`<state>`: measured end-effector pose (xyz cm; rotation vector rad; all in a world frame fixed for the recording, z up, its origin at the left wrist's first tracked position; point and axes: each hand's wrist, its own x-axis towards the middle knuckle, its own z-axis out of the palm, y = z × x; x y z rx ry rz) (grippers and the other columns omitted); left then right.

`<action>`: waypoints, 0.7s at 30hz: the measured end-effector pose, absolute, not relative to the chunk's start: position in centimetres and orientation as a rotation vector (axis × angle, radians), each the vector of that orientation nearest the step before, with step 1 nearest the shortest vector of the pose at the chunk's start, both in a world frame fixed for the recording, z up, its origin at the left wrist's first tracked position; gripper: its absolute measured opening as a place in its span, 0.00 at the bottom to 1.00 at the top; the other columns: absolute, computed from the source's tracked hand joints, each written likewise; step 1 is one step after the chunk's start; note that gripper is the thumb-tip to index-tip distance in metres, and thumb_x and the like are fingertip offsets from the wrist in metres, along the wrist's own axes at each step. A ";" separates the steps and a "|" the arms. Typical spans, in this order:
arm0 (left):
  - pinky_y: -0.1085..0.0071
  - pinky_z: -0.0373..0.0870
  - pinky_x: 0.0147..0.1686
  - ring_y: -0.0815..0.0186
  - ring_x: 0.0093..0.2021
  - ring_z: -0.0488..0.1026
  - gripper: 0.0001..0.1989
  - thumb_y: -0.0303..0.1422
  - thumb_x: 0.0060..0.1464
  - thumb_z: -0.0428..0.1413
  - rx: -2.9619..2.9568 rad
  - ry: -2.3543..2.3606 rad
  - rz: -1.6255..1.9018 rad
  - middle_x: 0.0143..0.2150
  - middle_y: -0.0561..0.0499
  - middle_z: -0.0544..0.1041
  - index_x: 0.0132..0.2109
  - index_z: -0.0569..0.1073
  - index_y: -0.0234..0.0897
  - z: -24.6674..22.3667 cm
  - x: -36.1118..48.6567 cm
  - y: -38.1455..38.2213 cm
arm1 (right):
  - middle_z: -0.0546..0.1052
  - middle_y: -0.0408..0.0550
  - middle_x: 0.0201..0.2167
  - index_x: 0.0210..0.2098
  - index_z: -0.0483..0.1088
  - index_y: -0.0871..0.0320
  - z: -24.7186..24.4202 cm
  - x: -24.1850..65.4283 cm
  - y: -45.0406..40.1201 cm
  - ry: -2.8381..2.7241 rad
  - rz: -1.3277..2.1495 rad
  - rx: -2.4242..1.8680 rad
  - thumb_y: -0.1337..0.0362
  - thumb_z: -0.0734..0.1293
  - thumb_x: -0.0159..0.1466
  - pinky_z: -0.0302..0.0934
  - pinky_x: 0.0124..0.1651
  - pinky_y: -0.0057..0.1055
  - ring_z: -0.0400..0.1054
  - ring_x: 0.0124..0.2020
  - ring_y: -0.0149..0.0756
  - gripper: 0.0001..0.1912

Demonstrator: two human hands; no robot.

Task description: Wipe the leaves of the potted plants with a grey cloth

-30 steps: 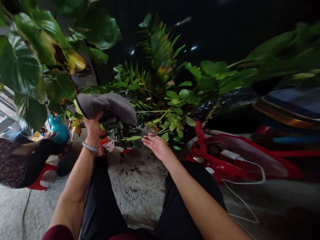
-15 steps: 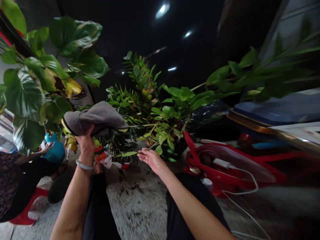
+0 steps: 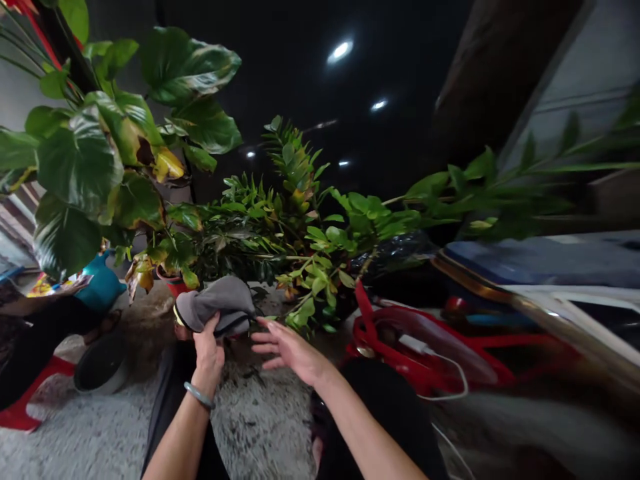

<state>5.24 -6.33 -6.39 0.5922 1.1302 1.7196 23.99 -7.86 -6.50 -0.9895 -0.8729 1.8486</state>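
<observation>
My left hand (image 3: 207,350), a bracelet at its wrist, grips a bunched grey cloth (image 3: 217,303) with a yellow edge at its left end. The cloth is held up above the floor, below the leaves. My right hand (image 3: 290,352) is open, its fingers stretched out and apart, with nothing in them. Its fingertips point at the right end of the cloth; whether they touch it I cannot tell. Just beyond that hand hang the green leaves of a potted plant (image 3: 320,287).
At left grows a large-leaved plant (image 3: 80,160) with some yellowed leaves. Below it are a teal jug (image 3: 103,283), a dark bucket (image 3: 103,367) and a seated person (image 3: 43,333) on a red stool (image 3: 35,400). On the right, a red basket-like object (image 3: 415,347) holds a white cable.
The cloth and my left hand have come lower and to the right. My right hand has left the leaf it was at, and its fingers have spread. The view has shifted.
</observation>
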 end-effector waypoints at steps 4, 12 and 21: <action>0.56 0.71 0.57 0.51 0.52 0.79 0.27 0.37 0.33 0.72 0.401 0.933 1.660 0.44 0.47 0.84 0.45 0.80 0.40 -6.1 7.5 -8.4 | 0.82 0.51 0.49 0.53 0.73 0.49 -4.2 19.3 -10.3 -0.902 1.732 -0.980 0.38 0.74 0.52 0.73 0.36 0.37 0.78 0.46 0.48 0.35; 0.53 0.58 0.67 0.45 0.63 0.70 0.32 0.40 0.30 0.73 0.434 0.806 1.492 0.52 0.41 0.82 0.48 0.81 0.37 -6.8 9.0 -11.5 | 0.84 0.53 0.46 0.44 0.79 0.56 -3.3 17.2 -11.6 -1.014 1.285 -1.138 0.50 0.79 0.48 0.65 0.59 0.46 0.75 0.53 0.53 0.27; 0.54 0.65 0.62 0.48 0.54 0.76 0.31 0.31 0.29 0.73 0.598 0.676 1.420 0.47 0.43 0.83 0.47 0.80 0.37 -5.6 11.1 -13.7 | 0.85 0.52 0.32 0.34 0.78 0.56 -3.9 19.9 -11.4 -0.600 0.949 -1.208 0.55 0.78 0.40 0.73 0.46 0.47 0.78 0.42 0.55 0.22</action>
